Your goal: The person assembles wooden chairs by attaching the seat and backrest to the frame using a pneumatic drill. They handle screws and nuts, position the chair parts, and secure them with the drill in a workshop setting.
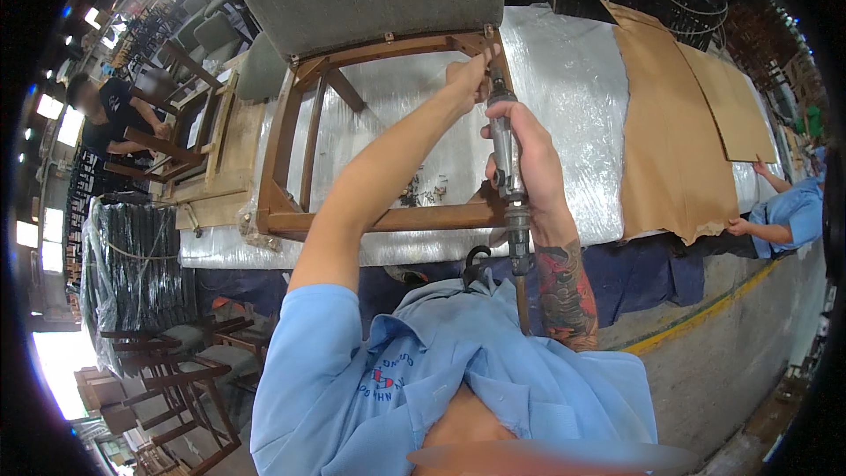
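In my right hand (536,159) is a straight metal air screwdriver (504,145), its hose (523,304) trailing toward my body. The tool's far end points at the upper right corner of a brown wooden chair frame (388,219). My left hand (467,81) is closed at that corner, beside the tool's tip; whatever its fingers pinch is too small to make out. A grey upholstered panel (379,0) adjoins the frame's far rail, where small metal brackets (389,37) show. Several small dark pieces of hardware (432,192) lie inside the frame.
Plastic wrapping (573,123) covers the worktable, with brown cardboard (665,123) on its right. A co-worker (119,119) handles another chair frame at the left; a person in blue (789,216) stands at the right. Wooden chairs (181,379) and a wrapped stack (132,256) are at the lower left.
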{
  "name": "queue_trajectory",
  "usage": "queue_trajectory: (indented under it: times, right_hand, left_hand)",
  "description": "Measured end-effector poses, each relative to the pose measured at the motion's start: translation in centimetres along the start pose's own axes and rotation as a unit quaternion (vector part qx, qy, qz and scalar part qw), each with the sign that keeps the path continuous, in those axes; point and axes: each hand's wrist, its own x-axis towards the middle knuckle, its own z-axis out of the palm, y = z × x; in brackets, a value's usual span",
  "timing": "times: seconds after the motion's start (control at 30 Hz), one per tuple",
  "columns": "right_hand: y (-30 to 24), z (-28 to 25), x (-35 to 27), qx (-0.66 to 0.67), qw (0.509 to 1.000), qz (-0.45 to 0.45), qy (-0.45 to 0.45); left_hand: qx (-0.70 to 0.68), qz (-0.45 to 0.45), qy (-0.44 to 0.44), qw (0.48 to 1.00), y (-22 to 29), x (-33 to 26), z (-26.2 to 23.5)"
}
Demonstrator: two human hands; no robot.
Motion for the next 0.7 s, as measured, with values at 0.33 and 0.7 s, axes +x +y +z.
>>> queue_trajectory:
  times: [0.33,0.7]
  right_hand:
    - [-0.3,-0.9,3.3,0.012,0.999,0.028,0.029]
    - [-0.8,-0.7,5.4,0.002,0.998,0.053,0.03]
  left_hand:
    - [-0.1,0.025,0.12,0.987,-1.7,4.9,2.0]
    - [-0.116,0.033,0.132,0.984,-1.0,5.3,2.0]
